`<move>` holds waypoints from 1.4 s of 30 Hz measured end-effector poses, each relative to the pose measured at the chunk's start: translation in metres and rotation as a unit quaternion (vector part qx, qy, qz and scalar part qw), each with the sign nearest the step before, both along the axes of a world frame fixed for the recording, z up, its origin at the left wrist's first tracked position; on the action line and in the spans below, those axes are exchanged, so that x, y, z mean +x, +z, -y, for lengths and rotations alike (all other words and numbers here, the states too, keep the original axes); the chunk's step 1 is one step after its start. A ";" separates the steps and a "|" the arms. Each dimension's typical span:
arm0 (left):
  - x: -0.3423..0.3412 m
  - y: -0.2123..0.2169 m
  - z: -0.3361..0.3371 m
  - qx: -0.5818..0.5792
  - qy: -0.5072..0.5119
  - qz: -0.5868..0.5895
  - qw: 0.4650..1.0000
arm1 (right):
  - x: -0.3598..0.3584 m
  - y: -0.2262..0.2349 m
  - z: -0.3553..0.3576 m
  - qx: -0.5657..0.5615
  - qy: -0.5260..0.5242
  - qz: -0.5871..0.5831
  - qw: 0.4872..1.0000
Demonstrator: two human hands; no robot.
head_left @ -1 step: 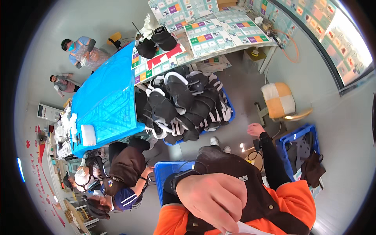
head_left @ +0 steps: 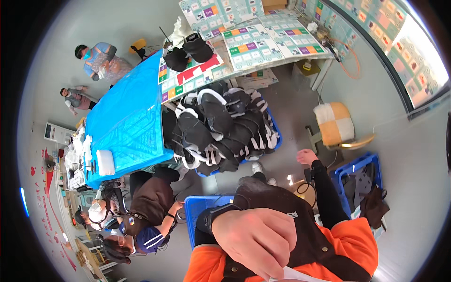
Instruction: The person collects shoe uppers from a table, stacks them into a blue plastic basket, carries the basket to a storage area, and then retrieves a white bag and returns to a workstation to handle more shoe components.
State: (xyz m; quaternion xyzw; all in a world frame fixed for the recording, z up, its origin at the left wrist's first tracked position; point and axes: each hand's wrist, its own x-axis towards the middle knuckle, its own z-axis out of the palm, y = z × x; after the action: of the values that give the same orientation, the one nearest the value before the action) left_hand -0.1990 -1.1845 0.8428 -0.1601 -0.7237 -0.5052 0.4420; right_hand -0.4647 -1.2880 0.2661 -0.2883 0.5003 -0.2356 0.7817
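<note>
Left hand (head_left: 253,239) curled at the chest, right hand (head_left: 307,156) held out.
Left fingertips overlap a white thing (head_left: 300,274); I can't tell whether either hand pinches.

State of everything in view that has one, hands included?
Left hand: curled, fingertips at a cut-off white piece; grip unclear
Right hand: part open, nothing visible in it
Black-and-white pieces: heaped in a blue crate
Right-hand blue crate: part filled, dark pieces
Blue sheet: spread, wrinkled
Patchwork seat: unoccupied
</note>
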 end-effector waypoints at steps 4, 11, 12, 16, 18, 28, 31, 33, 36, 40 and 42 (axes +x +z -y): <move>0.017 -0.023 0.036 0.060 0.084 0.025 0.994 | -0.002 0.002 0.038 0.032 -0.025 -0.031 0.999; -0.002 -0.018 0.100 0.270 0.071 -0.275 0.920 | -0.096 -0.051 0.124 0.007 0.137 0.036 0.990; -0.003 -0.008 0.102 0.271 0.057 -0.287 0.917 | -0.120 -0.071 0.133 -0.038 0.184 0.232 0.954; -0.010 -0.010 0.106 0.227 0.179 -0.265 0.920 | -0.037 0.010 0.194 0.017 0.176 -0.144 0.974; -0.014 -0.013 0.110 0.171 0.251 -0.201 0.931 | -0.042 0.016 0.208 0.003 0.212 -0.181 0.960; -0.132 0.019 0.154 0.156 0.458 -0.330 0.810 | -0.033 0.003 0.321 -0.113 0.528 -0.216 0.814; -0.146 0.032 0.150 0.137 0.526 -0.271 0.794 | -0.015 0.006 0.341 -0.061 0.531 -0.220 0.816; -0.147 0.036 0.156 0.093 0.551 -0.227 0.798 | -0.013 -0.001 0.363 -0.065 0.536 -0.230 0.810; -0.180 0.068 0.153 0.074 0.612 -0.232 0.753 | 0.018 0.005 0.368 -0.088 0.544 -0.208 0.808; -0.165 0.045 0.139 -0.016 0.664 -0.146 0.733 | 0.038 0.010 0.358 -0.077 0.585 -0.151 0.793; -0.167 0.033 0.122 0.044 0.704 -0.124 0.698 | 0.035 0.020 0.356 -0.096 0.601 -0.162 0.776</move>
State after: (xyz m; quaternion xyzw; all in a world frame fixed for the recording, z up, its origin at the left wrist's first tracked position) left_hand -0.3664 -1.3066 0.8754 0.3541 -0.5411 -0.0535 0.7609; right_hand -0.4297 -1.6436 0.2862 -0.6380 0.3192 0.2860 0.6398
